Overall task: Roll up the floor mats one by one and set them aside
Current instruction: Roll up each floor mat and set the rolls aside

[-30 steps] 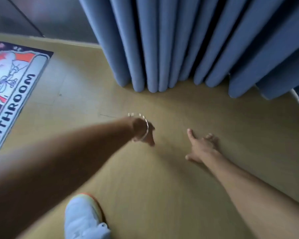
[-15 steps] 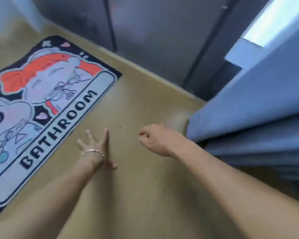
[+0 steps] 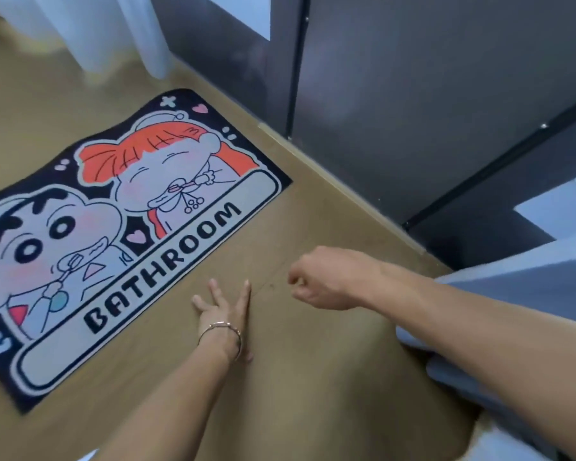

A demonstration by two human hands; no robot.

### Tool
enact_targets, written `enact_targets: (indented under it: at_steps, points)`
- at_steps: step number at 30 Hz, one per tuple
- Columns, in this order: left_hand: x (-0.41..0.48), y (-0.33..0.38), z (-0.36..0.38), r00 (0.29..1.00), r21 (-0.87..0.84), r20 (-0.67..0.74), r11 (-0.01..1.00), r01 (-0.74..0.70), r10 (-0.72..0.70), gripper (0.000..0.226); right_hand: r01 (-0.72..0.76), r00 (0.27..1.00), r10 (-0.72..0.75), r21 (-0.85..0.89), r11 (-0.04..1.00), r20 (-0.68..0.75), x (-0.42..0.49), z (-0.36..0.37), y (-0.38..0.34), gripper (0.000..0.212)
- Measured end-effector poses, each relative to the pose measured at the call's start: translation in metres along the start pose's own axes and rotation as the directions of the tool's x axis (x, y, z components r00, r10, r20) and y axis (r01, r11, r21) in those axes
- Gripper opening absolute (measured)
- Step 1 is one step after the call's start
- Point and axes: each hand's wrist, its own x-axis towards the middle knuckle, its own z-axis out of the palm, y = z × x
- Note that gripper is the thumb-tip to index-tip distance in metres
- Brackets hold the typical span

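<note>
A floor mat (image 3: 123, 234) lies flat and unrolled on the tan floor at the left; it has cartoon figures, a black border and the word BATHROOM. My left hand (image 3: 225, 311), with a bracelet on the wrist, hovers over bare floor just right of the mat's long edge, fingers spread, holding nothing. My right hand (image 3: 323, 281) is further right above the floor, fingers loosely curled with nothing in them. Neither hand touches the mat.
A dark grey wall with door panels (image 3: 413, 94) runs along the back behind a floor strip. Blue curtain folds (image 3: 499, 314) hang at the right by my right arm. A pale sheer curtain (image 3: 90, 31) hangs at the top left.
The view has swung left from the blue curtain toward the mat, which now fills the left side. My left hand has opened its fingers near the mat's edge; my right hand has curled.
</note>
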Motion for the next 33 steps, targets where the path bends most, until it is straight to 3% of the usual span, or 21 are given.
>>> enact_targets:
  at_steps: [4, 8, 10, 12, 15, 17, 22, 27, 30, 33]
  points:
    - [0.014, -0.008, -0.009, 0.997, -0.063, 0.076, 0.998, 0.024, -0.019, 0.099, -0.017, 1.0, 0.016, -0.041, 0.999, -0.015, 0.013, -0.022, 0.023, 0.032]
    - [0.012, -0.011, -0.034, 0.973, -0.039, 0.233, 0.999, 0.004, 0.005, 0.09, 0.05, 0.998, -0.051, -0.018, 0.999, -0.026, 0.044, -0.031, 0.018, 0.031]
    - [0.007, -0.015, -0.047, 0.971, -0.052, 0.238, 0.998, -0.024, 0.036, 0.089, 0.11, 0.994, -0.11, -0.037, 0.993, -0.003, 0.067, -0.028, 0.007, 0.03]
    - [0.006, -0.019, -0.054, 0.991, -0.076, 0.121, 0.996, -0.042, 0.051, 0.077, 0.146, 0.989, -0.145, -0.051, 0.988, 0.024, 0.097, -0.02, -0.004, 0.032]
    - [0.014, -0.038, -0.06, 0.973, -0.132, -0.226, 0.991, 0.011, -0.041, 0.034, 0.143, 0.988, -0.133, -0.155, 0.977, 0.073, 0.141, -0.005, -0.017, 0.036]
    - [0.023, -0.059, -0.062, 0.937, -0.197, -0.29, 0.97, 0.139, -0.193, 0.036, 0.13, 0.989, -0.112, -0.221, 0.967, 0.093, 0.166, 0.006, -0.019, 0.039]
    - [0.032, -0.107, -0.044, 0.865, -0.287, -0.116, 0.85, 0.442, -0.488, 0.061, 0.039, 0.997, -0.015, -0.337, 0.941, 0.074, 0.215, 0.038, -0.032, 0.056]
    - [0.031, -0.113, -0.033, 0.868, -0.14, -0.093, 0.869, 0.474, -0.489, 0.05, 0.071, 0.986, -0.012, -0.36, 0.93, 0.164, 0.224, 0.035, -0.039, 0.056]
    - [0.032, -0.109, -0.036, 0.92, -0.033, -0.115, 0.927, 0.372, -0.374, 0.029, 0.042, 0.98, 0.035, -0.371, 0.928, 0.198, 0.227, 0.034, -0.046, 0.06]
    - [0.033, -0.098, -0.034, 0.941, 0.029, -0.142, 0.949, 0.313, -0.306, 0.031, -0.001, 0.969, 0.083, -0.332, 0.943, 0.234, 0.231, 0.027, -0.052, 0.059]
